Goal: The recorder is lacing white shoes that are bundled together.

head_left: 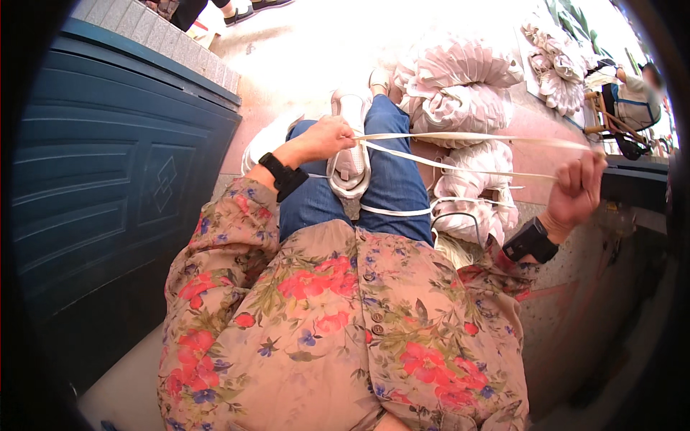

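Observation:
A white mesh shoe upper (pixel 350 171) lies between my thighs, its toe end toward me. My left hand (pixel 325 138) is closed at its side, pinching the white shoelace (pixel 478 135) where it leaves the shoe. Out to the right, my right hand (pixel 573 195) is closed on the same lace and holds it stretched. Two strands run between the hands, the lower one sagging a little. What lies inside the left fingers is hidden. More white lace (pixel 395 212) crosses my jeans below the shoe.
Tied bundles of pale shoe uppers (pixel 460 79) are stacked on the floor to my right, with loose cords at the nearer one. Another bundle (pixel 557 68) lies farther off. A blue panelled door (pixel 122 179) stands on my left. A person (pixel 636 100) sits at the far right.

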`<action>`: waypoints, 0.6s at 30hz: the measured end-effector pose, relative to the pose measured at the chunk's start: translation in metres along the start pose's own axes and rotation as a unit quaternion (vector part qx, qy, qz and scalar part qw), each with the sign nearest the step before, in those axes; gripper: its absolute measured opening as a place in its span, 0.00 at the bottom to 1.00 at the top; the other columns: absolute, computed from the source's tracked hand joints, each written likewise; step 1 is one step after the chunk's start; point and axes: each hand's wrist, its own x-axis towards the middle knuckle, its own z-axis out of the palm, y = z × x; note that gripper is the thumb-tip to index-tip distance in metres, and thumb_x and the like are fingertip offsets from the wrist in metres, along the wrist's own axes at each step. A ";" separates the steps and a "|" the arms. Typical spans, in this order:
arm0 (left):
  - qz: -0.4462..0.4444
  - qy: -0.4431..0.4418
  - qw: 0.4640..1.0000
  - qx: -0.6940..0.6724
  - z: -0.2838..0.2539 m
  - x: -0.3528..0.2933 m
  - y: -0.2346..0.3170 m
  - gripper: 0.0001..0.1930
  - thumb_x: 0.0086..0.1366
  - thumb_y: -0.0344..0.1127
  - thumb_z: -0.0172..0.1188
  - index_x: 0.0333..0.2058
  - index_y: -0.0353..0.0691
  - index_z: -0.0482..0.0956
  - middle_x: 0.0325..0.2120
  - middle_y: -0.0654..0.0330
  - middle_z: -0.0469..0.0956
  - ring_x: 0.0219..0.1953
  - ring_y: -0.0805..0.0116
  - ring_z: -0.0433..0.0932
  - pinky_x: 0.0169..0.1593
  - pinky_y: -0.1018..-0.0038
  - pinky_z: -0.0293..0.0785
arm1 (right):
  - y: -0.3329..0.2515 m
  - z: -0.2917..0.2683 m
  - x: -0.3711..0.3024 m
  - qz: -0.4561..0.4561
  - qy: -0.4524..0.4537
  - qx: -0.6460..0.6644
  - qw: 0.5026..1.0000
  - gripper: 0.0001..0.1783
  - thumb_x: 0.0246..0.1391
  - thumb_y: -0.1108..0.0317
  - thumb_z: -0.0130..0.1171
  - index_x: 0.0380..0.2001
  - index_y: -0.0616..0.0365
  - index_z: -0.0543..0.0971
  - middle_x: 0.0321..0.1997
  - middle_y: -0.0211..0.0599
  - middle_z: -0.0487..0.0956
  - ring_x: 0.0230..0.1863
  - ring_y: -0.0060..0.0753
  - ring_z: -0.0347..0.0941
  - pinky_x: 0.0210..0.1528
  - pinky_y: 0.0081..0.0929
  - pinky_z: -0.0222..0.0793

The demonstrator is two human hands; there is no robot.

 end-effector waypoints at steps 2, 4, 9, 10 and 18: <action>-0.022 0.001 0.992 -0.126 -0.013 -0.011 0.007 0.11 0.58 0.36 0.50 0.31 0.34 0.76 0.28 0.56 0.75 0.32 0.67 0.73 0.41 0.75 0.67 | 0.018 -0.015 0.006 0.050 0.095 -0.036 0.994 0.11 0.58 0.66 0.41 0.40 0.61 0.66 0.16 0.21 0.56 0.12 0.12 0.43 0.13 0.13 0.40; -0.046 0.045 0.948 -0.311 -0.039 -0.031 0.012 0.11 0.60 0.37 0.48 0.28 0.34 0.75 0.25 0.61 0.74 0.30 0.72 0.71 0.40 0.75 0.67 | 0.059 -0.023 0.009 0.110 0.227 -0.076 0.965 0.09 0.57 0.66 0.42 0.37 0.59 0.68 0.15 0.20 0.55 0.12 0.11 0.42 0.13 0.13 0.39; -0.071 0.252 0.764 -0.590 -0.122 -0.079 -0.016 0.09 0.63 0.36 0.45 0.29 0.37 0.69 0.20 0.62 0.70 0.26 0.73 0.71 0.38 0.76 0.70 | 0.157 -0.023 -0.027 0.395 0.236 -0.113 0.881 0.05 0.52 0.65 0.50 0.27 0.53 0.69 0.13 0.16 0.55 0.11 0.10 0.45 0.10 0.11 0.39; -0.012 0.289 0.719 -0.632 -0.139 -0.093 -0.032 0.08 0.63 0.35 0.45 0.29 0.37 0.68 0.17 0.64 0.68 0.25 0.73 0.71 0.36 0.75 0.70 | 0.176 -0.022 -0.038 0.455 0.202 -0.095 0.862 0.05 0.51 0.65 0.51 0.26 0.51 0.69 0.13 0.16 0.56 0.11 0.09 0.45 0.10 0.10 0.39; -0.038 0.455 0.606 -0.651 -0.198 -0.193 -0.090 0.09 0.63 0.36 0.46 0.32 0.36 0.69 0.14 0.69 0.58 0.17 0.77 0.57 0.25 0.81 0.57 | 0.261 -0.010 -0.093 0.689 0.175 -0.030 0.703 0.08 0.52 0.65 0.50 0.22 0.52 0.66 0.15 0.19 0.62 0.09 0.10 0.46 0.09 0.11 0.39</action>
